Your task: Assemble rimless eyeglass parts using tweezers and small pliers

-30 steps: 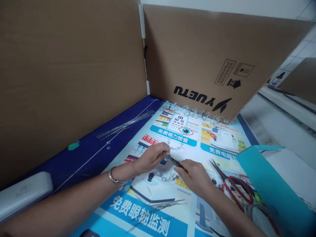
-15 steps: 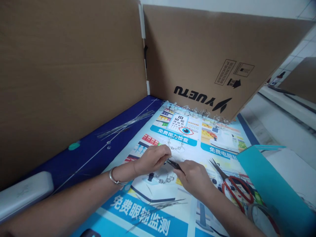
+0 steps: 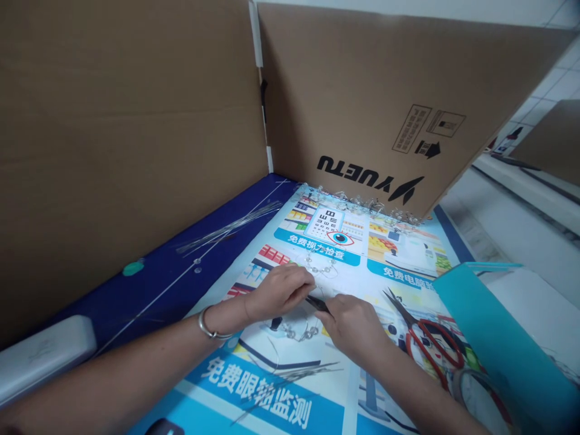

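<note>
One left hand, one right hand, one pair of pliers, one pair of scissors (red-handled), one bangle.

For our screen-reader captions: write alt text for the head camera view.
Right hand holds a small black tool at a beaded wire strand beside the left hand, on an eye-care poster; red-handled scissors lie right, cardboard panels behind.

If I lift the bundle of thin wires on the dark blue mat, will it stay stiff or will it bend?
The thin wires lie in nearly straight lines on the dark blue mat, so they are probably springy rather than floppy. Being so thin, they likely weigh little and may slide apart or roll when pushed.
</note>
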Action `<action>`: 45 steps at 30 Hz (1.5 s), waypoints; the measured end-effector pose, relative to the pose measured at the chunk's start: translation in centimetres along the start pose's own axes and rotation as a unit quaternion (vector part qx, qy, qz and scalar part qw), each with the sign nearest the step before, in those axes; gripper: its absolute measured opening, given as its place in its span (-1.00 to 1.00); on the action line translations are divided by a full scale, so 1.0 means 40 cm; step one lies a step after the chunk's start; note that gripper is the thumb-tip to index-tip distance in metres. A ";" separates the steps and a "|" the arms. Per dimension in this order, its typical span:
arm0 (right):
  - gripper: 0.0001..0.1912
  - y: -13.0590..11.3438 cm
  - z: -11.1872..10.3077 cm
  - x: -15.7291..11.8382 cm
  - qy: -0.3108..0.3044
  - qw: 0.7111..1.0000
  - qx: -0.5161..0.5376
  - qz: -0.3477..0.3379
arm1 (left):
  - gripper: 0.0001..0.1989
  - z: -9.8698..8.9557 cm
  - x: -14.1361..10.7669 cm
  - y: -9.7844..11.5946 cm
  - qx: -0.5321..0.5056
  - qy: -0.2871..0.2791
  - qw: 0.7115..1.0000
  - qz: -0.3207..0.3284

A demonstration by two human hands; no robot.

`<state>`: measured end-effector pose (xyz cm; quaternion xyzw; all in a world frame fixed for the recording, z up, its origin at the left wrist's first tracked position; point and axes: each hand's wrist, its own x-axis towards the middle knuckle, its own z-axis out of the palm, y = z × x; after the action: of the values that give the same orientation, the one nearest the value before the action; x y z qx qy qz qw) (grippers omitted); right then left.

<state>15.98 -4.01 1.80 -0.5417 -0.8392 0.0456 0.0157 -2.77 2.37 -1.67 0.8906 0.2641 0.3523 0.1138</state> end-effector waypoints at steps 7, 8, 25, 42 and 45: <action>-0.65 0.002 0.009 0.001 -0.002 1.000 -0.006 -0.005 | -0.90 0.005 -0.004 -0.006 0.001 -0.016 1.000 0.004; -0.66 0.003 0.011 0.001 0.000 1.000 -0.005 -0.006 | -0.90 0.007 -0.005 -0.007 0.001 -0.017 1.000 0.005; -0.65 0.002 0.021 -0.002 -0.004 1.000 -0.009 -0.018 | -0.90 0.009 -0.006 -0.004 0.014 -0.031 0.999 -0.001; -0.65 0.008 0.024 0.007 -0.018 0.999 -0.012 -0.030 | -0.87 0.020 -0.010 -0.012 0.025 -0.027 0.999 0.031; -0.64 0.010 0.016 0.010 -0.032 0.999 0.004 -0.020 | -0.88 0.021 -0.010 -0.013 0.024 -0.023 0.999 0.035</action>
<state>16.12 -3.53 1.12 -0.5232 -0.8496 0.0665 -0.0082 -2.64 2.55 -2.71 0.9096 0.2382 0.3294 0.0857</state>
